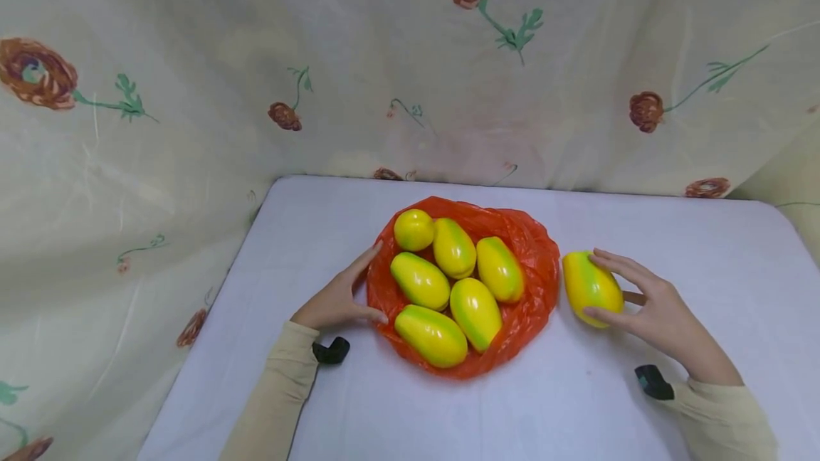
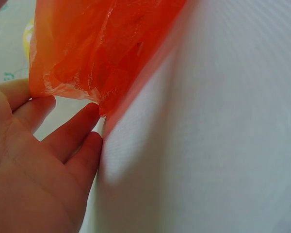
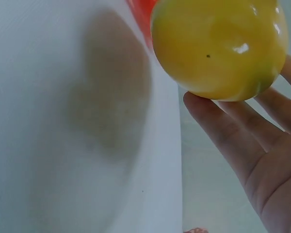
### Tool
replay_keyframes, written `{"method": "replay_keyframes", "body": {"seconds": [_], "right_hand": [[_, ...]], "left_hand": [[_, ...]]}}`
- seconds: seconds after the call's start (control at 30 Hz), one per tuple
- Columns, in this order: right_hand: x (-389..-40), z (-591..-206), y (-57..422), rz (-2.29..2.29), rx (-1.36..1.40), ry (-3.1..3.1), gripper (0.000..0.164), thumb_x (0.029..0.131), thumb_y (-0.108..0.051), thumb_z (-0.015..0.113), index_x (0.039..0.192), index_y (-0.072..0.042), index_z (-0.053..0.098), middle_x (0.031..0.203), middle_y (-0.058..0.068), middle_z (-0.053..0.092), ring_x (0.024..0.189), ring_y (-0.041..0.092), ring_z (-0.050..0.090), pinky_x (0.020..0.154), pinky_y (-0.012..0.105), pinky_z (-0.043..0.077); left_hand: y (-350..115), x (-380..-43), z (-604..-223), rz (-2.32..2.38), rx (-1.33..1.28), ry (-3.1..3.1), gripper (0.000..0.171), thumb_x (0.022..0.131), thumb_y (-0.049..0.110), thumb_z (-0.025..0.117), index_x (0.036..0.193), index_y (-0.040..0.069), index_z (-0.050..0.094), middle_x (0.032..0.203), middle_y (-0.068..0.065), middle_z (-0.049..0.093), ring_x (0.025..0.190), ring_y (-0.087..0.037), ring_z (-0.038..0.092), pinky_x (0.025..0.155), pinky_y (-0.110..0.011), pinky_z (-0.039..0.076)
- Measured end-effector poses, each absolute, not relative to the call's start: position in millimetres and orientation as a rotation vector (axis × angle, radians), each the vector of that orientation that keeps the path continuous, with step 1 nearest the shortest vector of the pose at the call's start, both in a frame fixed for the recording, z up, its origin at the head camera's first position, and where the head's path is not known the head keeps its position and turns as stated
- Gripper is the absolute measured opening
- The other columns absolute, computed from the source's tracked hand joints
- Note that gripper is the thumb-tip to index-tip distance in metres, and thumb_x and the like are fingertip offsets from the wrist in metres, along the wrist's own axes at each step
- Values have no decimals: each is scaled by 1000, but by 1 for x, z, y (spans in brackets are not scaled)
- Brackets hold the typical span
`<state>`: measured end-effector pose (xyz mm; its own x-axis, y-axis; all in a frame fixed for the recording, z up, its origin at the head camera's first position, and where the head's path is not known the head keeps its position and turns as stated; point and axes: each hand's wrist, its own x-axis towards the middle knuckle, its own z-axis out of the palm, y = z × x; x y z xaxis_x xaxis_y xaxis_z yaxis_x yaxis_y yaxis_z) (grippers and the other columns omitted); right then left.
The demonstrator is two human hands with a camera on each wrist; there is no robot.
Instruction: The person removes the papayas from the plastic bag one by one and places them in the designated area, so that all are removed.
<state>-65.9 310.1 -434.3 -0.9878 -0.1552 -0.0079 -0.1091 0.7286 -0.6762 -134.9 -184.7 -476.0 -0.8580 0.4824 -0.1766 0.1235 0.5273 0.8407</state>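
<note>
A glossy yellow-green papaya (image 1: pixel 593 290) is gripped between the thumb and fingers of my right hand (image 1: pixel 660 319), just right of a red plastic bag (image 1: pixel 541 262). In the right wrist view the rounded end of this papaya (image 3: pixel 218 53) shows a small dark dot, and a shadow falls on the cloth beside it. Several similar papayas (image 1: pixel 419 280) lie inside the bag, whose mouth is spread wide. At the bag's left side my left hand (image 1: pixel 342 297) has thumb and fingers spread apart. The left wrist view shows its fairly straight fingertips right at the red plastic edge (image 2: pixel 72 90).
A white cloth (image 1: pixel 512 411) covers the table, and its back edge runs behind the bag. A flower-printed curtain (image 1: pixel 359 41) hangs behind and to the left. Dark wrist devices (image 1: pixel 332 351) sit at both sleeve cuffs.
</note>
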Motion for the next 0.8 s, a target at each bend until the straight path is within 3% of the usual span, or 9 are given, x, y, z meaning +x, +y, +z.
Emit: {"method": "replay_keyframes", "body": {"seconds": [0.3, 0.8], "right_hand": [[-68, -439, 312, -1097, -209, 2812, 86, 85, -37, 86, 157, -15, 45, 163, 21, 39, 143, 51, 37, 98, 71, 51], [-70, -444, 310, -1085, -154, 2744, 88, 85, -44, 84, 158, -17, 43, 165, 21, 35, 145, 50, 34, 102, 71, 48]], "left_hand": [[-184, -135, -473, 1301, 514, 2356, 119, 75, 41, 93, 165, 41, 14, 175, 8, 12, 163, -24, 12, 131, -55, 20], [-184, -136, -477, 1289, 519, 2370, 120, 73, 48, 92, 164, 44, 14, 175, 9, 13, 163, -23, 14, 130, -55, 22]]}}
